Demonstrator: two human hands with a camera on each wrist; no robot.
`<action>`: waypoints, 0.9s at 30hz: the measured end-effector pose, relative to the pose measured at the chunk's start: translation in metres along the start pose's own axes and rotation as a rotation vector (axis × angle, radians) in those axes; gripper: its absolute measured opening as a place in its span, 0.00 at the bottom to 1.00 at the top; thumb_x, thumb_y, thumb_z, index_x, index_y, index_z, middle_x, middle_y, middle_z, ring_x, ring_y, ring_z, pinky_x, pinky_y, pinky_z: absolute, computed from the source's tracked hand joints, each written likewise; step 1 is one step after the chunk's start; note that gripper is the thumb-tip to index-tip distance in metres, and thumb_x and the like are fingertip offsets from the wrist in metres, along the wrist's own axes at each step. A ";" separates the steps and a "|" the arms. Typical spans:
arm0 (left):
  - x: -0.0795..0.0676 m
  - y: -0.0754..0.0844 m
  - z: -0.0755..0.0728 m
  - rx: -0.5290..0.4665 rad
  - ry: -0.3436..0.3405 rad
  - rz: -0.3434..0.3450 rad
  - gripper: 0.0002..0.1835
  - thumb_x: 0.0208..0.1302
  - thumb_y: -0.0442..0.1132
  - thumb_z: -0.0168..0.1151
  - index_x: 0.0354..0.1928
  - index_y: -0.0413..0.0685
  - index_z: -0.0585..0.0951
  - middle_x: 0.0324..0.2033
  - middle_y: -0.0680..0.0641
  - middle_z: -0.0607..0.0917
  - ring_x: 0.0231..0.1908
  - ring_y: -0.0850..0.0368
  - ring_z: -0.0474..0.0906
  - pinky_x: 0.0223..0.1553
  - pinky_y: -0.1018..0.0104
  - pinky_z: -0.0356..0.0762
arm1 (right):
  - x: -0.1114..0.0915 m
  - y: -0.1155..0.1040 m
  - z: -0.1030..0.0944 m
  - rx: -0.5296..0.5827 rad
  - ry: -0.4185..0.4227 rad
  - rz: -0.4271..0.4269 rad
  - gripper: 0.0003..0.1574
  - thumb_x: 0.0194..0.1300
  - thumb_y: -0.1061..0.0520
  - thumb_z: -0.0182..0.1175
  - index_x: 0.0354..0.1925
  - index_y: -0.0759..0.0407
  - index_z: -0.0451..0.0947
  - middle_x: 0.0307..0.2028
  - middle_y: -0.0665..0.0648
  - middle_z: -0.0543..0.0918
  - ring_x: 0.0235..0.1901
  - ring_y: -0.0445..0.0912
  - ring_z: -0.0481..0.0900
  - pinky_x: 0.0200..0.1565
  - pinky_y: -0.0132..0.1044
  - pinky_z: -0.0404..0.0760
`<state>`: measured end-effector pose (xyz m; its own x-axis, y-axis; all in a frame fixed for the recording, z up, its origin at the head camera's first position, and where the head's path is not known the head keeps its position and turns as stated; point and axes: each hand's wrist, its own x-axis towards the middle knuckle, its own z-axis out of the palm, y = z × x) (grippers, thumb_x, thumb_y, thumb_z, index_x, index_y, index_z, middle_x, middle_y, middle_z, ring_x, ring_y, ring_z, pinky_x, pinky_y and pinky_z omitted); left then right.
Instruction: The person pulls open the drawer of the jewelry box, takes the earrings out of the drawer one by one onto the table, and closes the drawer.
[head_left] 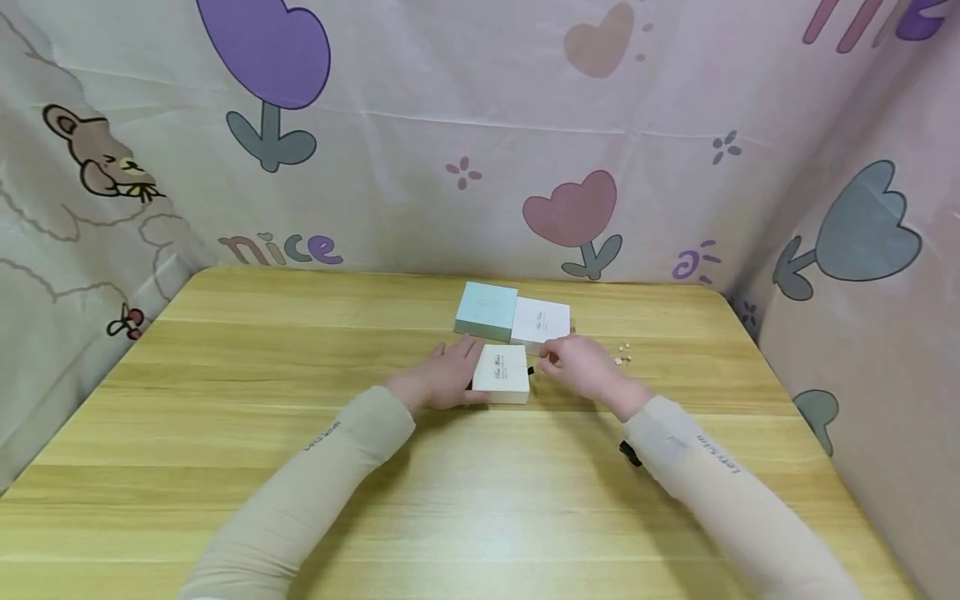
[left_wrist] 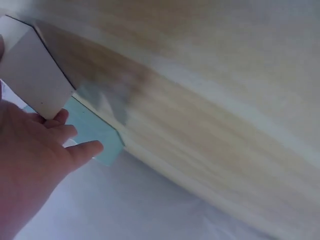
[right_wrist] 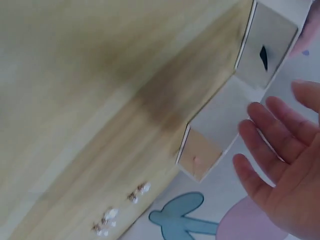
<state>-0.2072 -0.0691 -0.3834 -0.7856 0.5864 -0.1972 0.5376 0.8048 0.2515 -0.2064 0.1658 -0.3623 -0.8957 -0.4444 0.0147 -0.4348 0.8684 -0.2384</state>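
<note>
My left hand [head_left: 448,375] holds a small white drawer box [head_left: 501,372] with printed lettering, its thumb along the near side and its fingers at the far side. In the left wrist view the fingertips sit at the box's corner. A black pull tab [head_left: 531,370] sticks out of the box's right end. Just right of that tab is my right hand [head_left: 588,367], apart from the box. The right wrist view shows this hand with loosely bent fingers [right_wrist: 262,165] and nothing between them.
Behind the held box, a second white box [head_left: 542,318] stands against a pale blue box [head_left: 487,305]. Several tiny shiny pieces [right_wrist: 107,218], possibly jewelry, lie on the wooden table [head_left: 300,350] to the right. A patterned curtain [head_left: 390,183] hangs at the table's back edge.
</note>
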 end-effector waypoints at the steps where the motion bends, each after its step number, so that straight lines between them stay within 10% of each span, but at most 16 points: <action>1: 0.000 0.002 -0.001 0.012 -0.018 -0.014 0.51 0.63 0.63 0.52 0.72 0.35 0.44 0.72 0.37 0.51 0.73 0.44 0.43 0.68 0.41 0.48 | 0.001 -0.001 0.002 0.001 -0.016 -0.001 0.15 0.65 0.52 0.56 0.42 0.60 0.82 0.34 0.55 0.86 0.32 0.44 0.80 0.40 0.42 0.79; 27: 0.001 0.007 -0.001 0.129 -0.053 -0.052 0.49 0.64 0.64 0.47 0.72 0.36 0.44 0.72 0.38 0.49 0.73 0.44 0.42 0.69 0.42 0.45 | 0.016 -0.017 0.017 0.084 -0.049 0.061 0.09 0.59 0.64 0.55 0.31 0.61 0.84 0.28 0.55 0.85 0.23 0.41 0.71 0.30 0.34 0.73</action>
<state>-0.2042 -0.0631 -0.3805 -0.7979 0.5451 -0.2573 0.5345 0.8372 0.1163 -0.2116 0.1403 -0.3746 -0.9138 -0.4031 -0.0495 -0.3682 0.8736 -0.3183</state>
